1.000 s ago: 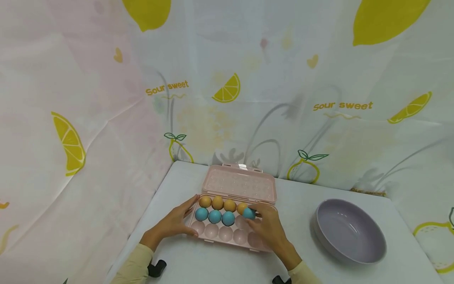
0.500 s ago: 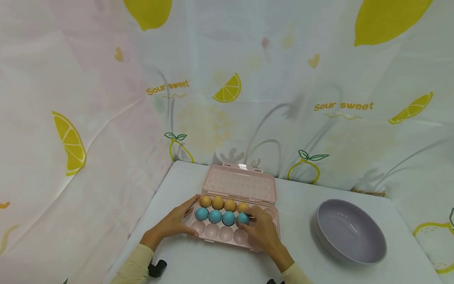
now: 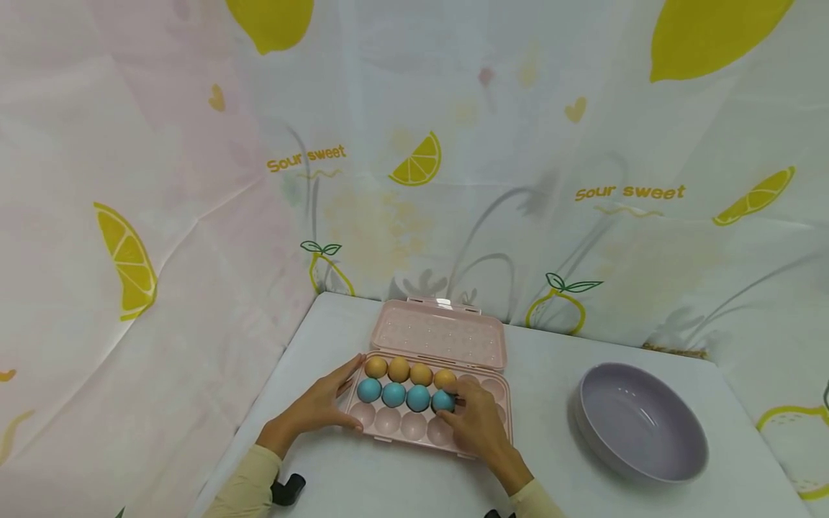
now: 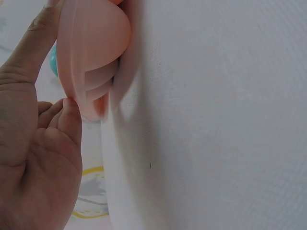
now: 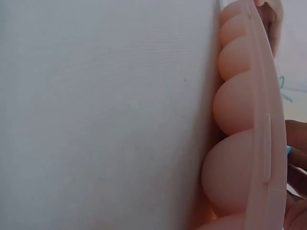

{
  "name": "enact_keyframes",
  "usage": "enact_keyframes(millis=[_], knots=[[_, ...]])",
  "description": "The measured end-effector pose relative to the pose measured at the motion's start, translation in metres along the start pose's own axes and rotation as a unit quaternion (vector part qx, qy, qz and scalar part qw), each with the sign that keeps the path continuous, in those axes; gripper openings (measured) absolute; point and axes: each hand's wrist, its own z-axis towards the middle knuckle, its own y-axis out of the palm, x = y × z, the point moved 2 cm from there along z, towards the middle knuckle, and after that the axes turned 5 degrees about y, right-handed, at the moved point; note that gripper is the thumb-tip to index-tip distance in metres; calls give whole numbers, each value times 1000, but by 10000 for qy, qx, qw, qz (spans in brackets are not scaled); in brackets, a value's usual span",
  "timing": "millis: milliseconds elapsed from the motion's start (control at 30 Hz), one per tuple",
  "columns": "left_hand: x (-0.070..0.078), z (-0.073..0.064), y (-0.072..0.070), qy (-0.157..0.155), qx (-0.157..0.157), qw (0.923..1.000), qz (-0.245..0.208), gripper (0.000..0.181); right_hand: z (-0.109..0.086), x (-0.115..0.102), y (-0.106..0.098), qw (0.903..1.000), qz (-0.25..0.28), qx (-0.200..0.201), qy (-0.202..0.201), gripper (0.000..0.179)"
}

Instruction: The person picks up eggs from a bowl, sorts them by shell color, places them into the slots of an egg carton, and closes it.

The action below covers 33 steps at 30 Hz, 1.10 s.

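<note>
A pink egg carton (image 3: 412, 426) lies on the table with its lid (image 3: 440, 337) folded back. My left hand (image 3: 317, 406) holds the carton's left end, thumb near the front corner and fingers toward the back; the left wrist view shows the thumb and fingertips against its rim (image 4: 72, 62). With my right hand (image 3: 481, 421) I pinch a blue egg (image 3: 442, 401), which sits in the middle row, fourth from the left. Several other blue eggs (image 3: 393, 394) fill that row to its left. Behind them stand several yellow eggs (image 3: 399, 370). Front-row cups hold nothing where visible; my right hand hides some cups.
A round purple bowl (image 3: 641, 424) stands on the white table (image 3: 544, 403) to the right of the carton. A printed lemon curtain (image 3: 492, 180) rises behind the table and on its left. Black wrist mounts (image 3: 288, 491) sit at my sleeves.
My right hand has moved left and down with the blue egg, which now sits in the row beside the other blue ones. My left hand stays at the carton's end.
</note>
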Motion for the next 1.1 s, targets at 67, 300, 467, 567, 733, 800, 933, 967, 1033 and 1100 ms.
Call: enact_keyframes(millis=[67,300,467,567,733,800,933,967,1033,1100], knots=[[1,0,0,-6,-15,10000,-7,126,0,0,0,10000,-48,-5,-18,37],[0,0,-1,-58,15,10000,-30,126,0,1,1,9999,-130,-37,-31,38],[-1,0,-1,-30,-11,10000,-21,127,0,1,1,9998,-174,-89,21,39],[0,0,-1,-30,-22,10000,-30,127,0,0,0,9998,-179,-94,18,39],[1,2,0,-9,4,9999,-106,127,0,-1,-1,9999,-122,-97,-8,41],[2,3,0,2,-1,9999,-120,127,0,0,-2,9999,-96,-107,-13,42],[4,4,-1,-40,-96,9999,-4,128,1,0,-7,9999,-42,-88,-124,43],[5,4,-1,-48,-124,9999,28,128,2,0,-10,9998,3,-84,-154,44],[7,5,-2,-49,-169,9998,110,127,6,-1,-16,9997,72,-26,-212,43],[10,7,-4,-52,-177,9997,188,126,13,0,-25,9996,206,79,-175,40]])
